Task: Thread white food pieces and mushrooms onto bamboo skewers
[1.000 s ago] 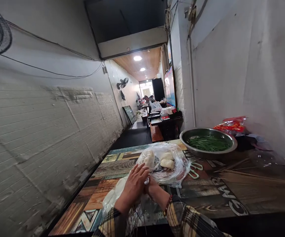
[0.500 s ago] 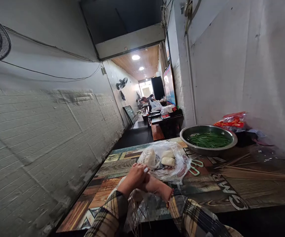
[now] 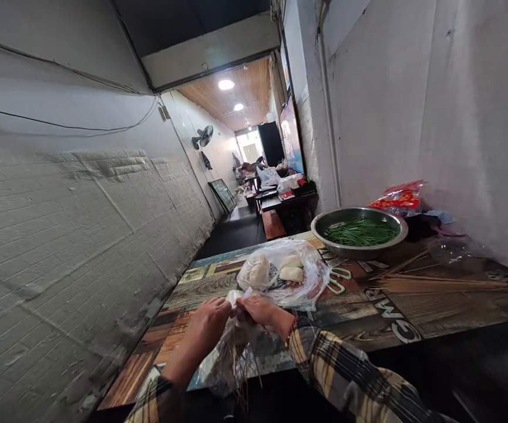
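Observation:
My left hand (image 3: 211, 320) and my right hand (image 3: 260, 311) meet above the table's near edge, fingers pinched on a clear plastic bag (image 3: 218, 364). Thin wooden skewers (image 3: 239, 370) stick down out of the bag below my fingers. Whitish stuff inside it is partly hidden by my hands. Just beyond lies another clear bag (image 3: 310, 282), spread out, with pale dough-like blocks (image 3: 291, 268) on it and a wrapped pale lump (image 3: 259, 273) at its left. Green-handled scissors (image 3: 337, 281) lie at its right side, their blades hidden.
A metal basin (image 3: 359, 251) of long green stalks in water stands at the right rear of the patterned table (image 3: 346, 329). Loose skewers (image 3: 447, 284) and a red packet (image 3: 397, 197) are near it. A brick wall (image 3: 60, 235) runs along the left.
My hands were overlapped, one over the other; now they sit side by side, pinching the bag. The bag and its skewers show more openly, and the view has shifted slightly.

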A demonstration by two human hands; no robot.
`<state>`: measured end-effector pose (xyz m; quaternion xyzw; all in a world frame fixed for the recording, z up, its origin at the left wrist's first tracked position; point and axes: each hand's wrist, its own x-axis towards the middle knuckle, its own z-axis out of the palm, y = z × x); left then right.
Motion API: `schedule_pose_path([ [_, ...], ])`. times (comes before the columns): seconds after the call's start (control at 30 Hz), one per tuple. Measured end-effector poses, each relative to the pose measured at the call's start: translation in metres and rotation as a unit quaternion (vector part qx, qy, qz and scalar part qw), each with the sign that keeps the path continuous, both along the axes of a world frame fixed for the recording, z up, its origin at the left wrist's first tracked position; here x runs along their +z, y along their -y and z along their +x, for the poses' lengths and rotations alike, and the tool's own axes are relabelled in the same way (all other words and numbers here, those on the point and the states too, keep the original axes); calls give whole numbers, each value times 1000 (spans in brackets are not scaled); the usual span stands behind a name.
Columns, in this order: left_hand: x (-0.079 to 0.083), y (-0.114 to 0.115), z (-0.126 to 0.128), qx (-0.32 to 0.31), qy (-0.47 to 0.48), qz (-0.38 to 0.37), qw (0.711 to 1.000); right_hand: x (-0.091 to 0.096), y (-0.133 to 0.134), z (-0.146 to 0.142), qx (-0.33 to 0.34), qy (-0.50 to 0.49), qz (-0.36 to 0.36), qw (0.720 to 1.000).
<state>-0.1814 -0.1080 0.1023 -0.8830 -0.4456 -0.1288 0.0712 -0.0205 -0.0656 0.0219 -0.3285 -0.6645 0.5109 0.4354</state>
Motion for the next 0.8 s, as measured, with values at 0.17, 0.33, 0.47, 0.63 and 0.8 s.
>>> schedule_pose_path([
  [0.17,-18,6,-14,16,174,-22,984,7,5,7,37,-4,-35,999],
  [0.33,-36,1,-20,-20,232,-73,970,19,13,17,66,22,21,997],
  [0.47,-46,-2,-11,-41,212,-30,976,27,17,21,61,79,97,990],
  [0.63,-54,-6,-2,2,252,-14,968,27,22,13,-25,189,218,957],
  [0.8,-54,-10,-1,29,285,-68,956,21,29,2,-131,280,296,904],
])
